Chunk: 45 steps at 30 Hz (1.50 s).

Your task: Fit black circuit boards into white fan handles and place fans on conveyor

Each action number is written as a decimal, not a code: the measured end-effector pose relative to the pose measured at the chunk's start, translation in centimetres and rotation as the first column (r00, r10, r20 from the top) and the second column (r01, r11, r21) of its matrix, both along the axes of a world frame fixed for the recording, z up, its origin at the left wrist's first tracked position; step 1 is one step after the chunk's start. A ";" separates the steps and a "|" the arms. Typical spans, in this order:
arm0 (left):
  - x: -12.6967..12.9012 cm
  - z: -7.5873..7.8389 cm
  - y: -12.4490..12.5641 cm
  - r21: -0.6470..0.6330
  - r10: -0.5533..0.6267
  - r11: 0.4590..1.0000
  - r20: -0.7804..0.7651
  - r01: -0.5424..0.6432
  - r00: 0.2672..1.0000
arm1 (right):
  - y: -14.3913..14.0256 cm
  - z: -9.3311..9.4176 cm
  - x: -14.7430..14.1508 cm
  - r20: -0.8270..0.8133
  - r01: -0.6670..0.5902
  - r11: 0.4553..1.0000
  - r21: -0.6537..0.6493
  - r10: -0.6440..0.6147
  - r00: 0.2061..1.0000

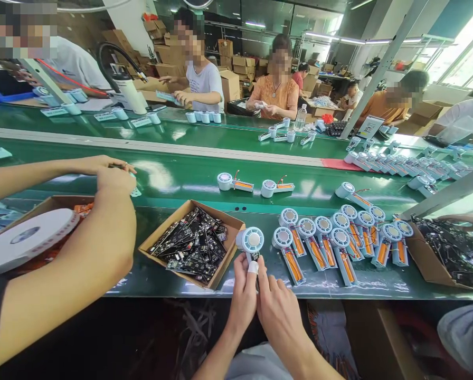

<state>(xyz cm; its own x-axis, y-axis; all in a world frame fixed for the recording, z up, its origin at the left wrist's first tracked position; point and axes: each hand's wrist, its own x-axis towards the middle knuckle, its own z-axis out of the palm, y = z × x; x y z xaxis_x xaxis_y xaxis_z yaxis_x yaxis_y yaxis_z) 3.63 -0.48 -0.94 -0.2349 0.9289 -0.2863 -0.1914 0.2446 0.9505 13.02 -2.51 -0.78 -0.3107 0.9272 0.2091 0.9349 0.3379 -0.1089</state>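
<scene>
A: What are you holding?

B: Your left hand [242, 295] and right hand [278, 309] pinch the handle of a small pale-blue fan [250, 241], round white-centred head up, at the near table edge [260, 293].

A: And around it?

B: A cardboard box of circuit boards [192, 243] sits just left; a row of open fans [339, 243] lies just right; bare green belt [181, 179] beyond.

Left of hands: open box of circuit boards [192, 245] just beside, blocking that side.
Right of hands: row of fan units [339, 237] crowds the worktop [173, 287].
Ahead: bare green belt [181, 179], two lone units [256, 186] farther out.
Far left: a co-worker's forearm [62, 274] lies over the worktop edge.
</scene>
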 end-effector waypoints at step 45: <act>-12.8 7.4 10.9 -0.326 -0.298 0.913 -0.944 0.245 -0.145 | 2.6 3.0 6.9 -0.358 0.127 0.991 0.051 -0.101 0.928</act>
<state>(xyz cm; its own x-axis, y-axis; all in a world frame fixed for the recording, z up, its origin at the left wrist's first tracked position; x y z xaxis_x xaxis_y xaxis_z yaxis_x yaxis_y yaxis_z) -9.19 10.43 6.42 -0.0126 0.9979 -0.0641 0.9989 0.0155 0.0444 19.93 0.08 2.22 -0.0974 0.9304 0.3533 0.8725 0.2506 -0.4195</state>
